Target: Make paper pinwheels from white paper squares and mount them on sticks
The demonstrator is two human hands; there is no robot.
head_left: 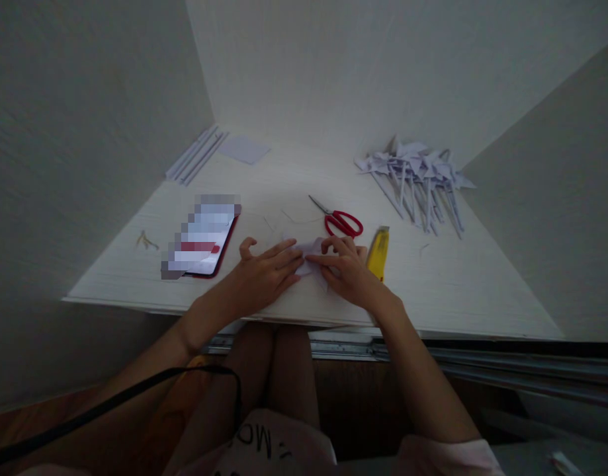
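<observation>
The widest free room on the worktop [487, 291] lies toward its front right corner, where a hand could pass with little but a thin scrap [423, 248] lying there. Scissors [350, 223] block the right hand [347, 268] toward the back edge, and a yellow cutter [379, 254] stands in its way on the right. A lane runs from the left hand [268, 274] to the back edge, between the phone [204, 241] and the scissors. Paper sticks [197, 157] and a sheet [245, 149] crowd the back left corner; paper pinwheels [413, 165] fill the back right.
</observation>
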